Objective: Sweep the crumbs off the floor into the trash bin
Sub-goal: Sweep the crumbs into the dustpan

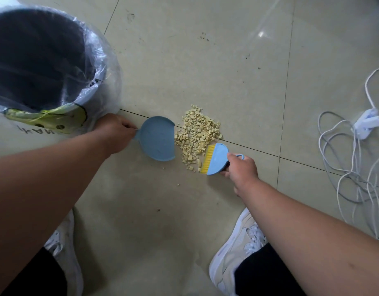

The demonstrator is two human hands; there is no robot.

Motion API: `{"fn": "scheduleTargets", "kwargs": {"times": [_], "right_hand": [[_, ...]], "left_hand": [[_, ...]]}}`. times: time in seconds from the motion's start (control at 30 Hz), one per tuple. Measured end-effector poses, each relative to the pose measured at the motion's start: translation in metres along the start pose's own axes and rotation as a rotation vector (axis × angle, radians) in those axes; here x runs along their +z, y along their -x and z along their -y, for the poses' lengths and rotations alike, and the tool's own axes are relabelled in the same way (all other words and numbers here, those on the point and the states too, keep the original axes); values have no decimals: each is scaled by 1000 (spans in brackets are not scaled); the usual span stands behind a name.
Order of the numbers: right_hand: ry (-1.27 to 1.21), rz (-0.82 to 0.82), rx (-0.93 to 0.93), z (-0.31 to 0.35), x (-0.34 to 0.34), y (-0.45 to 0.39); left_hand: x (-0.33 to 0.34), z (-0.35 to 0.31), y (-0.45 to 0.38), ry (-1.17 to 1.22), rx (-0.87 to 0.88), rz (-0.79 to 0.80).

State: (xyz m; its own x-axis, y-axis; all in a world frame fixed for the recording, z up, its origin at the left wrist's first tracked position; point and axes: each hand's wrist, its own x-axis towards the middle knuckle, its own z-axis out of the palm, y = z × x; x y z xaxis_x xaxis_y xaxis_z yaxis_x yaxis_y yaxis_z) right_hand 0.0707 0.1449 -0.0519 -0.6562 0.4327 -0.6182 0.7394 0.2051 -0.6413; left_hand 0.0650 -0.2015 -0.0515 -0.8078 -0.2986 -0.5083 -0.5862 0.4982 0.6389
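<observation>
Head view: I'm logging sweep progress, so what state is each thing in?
Crumbs: piled on floor, none in dustpan.
Dustpan: empty, lip at pile, held by left hand.
Brush: bristles at pile, held by right hand.
Trash bin: open, bag-lined.

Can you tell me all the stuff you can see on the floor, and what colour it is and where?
crumbs: one pile plus a few strays, pale yellow, on the floor between dustpan and brush
dustpan: one, blue, empty, left of the pile
brush: one, blue with yellow bristles, right of the pile
bin: one, dark, lined with a clear bag, top left
floor: beige tiles with dark joints
cable: one tangle, white, with a plug, far right
shoes: two, white, bottom edge
left hand: holds the dustpan's handle
right hand: holds the brush
</observation>
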Motion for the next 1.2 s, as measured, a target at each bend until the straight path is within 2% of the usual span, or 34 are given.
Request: {"fn": "scheduleTargets", "kwargs": {"times": [0.17, 0.3, 0.43, 0.53, 0.7, 0.97, 1.2], "right_hand": [[206, 248, -78, -18, -8, 4], [226, 427, -12, -21, -7, 6], [428, 690, -10, -30, -4, 10], [514, 751, -20, -39, 5, 10], [613, 673, -122, -42, 19, -3], [707, 328, -362, 2, 14, -37], [609, 199, -374, 23, 5, -52]], "left_hand": [[-1, 1, 0, 11, -3, -4], [3, 5, -1, 4, -9, -11], [7, 8, -3, -13, -7, 11], [11, 10, -6, -21, -1, 14], [12, 15, -11, 20, -20, -16], [14, 15, -11, 77, 9, -46], [17, 10, -11, 163, -44, -76]]}}
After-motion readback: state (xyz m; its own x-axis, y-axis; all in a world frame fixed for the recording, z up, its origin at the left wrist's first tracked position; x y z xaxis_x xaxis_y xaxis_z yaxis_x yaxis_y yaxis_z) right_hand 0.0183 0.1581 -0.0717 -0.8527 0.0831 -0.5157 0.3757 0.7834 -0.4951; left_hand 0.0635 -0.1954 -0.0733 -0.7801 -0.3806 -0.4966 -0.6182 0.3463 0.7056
